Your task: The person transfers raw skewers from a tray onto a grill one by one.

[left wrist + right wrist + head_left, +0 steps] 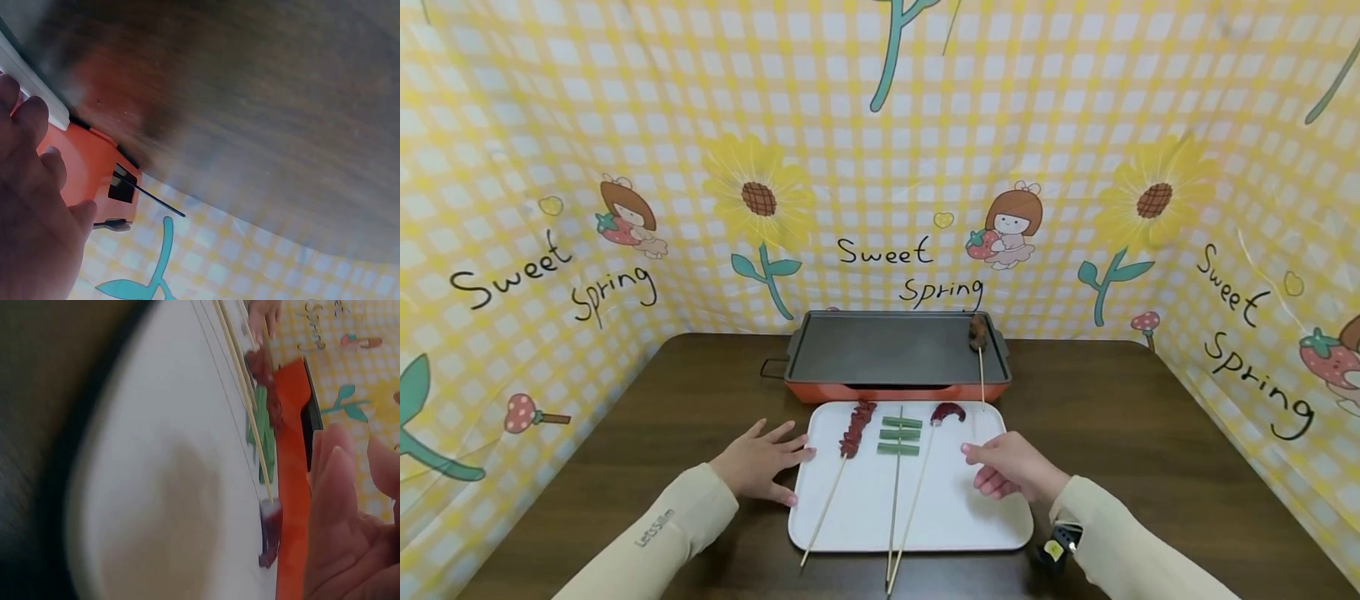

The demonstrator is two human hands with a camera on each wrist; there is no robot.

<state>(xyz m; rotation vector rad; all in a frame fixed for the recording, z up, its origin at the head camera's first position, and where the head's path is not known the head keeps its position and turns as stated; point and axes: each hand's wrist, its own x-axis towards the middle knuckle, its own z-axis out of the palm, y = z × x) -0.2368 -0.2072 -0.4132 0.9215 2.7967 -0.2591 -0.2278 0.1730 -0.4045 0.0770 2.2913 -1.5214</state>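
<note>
Head view forward-down, wrists close-up, grill (887,346) shared

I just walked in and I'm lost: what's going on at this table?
A person's left hand is spread at the left edge of a white tray; their right hand hovers over its right side, holding nothing. A brown skewer lies at the right end of the griddle, its stick sticking out over the front. On the tray lie a red meat-like skewer, a green skewer and a curved dark-red skewer.
</note>
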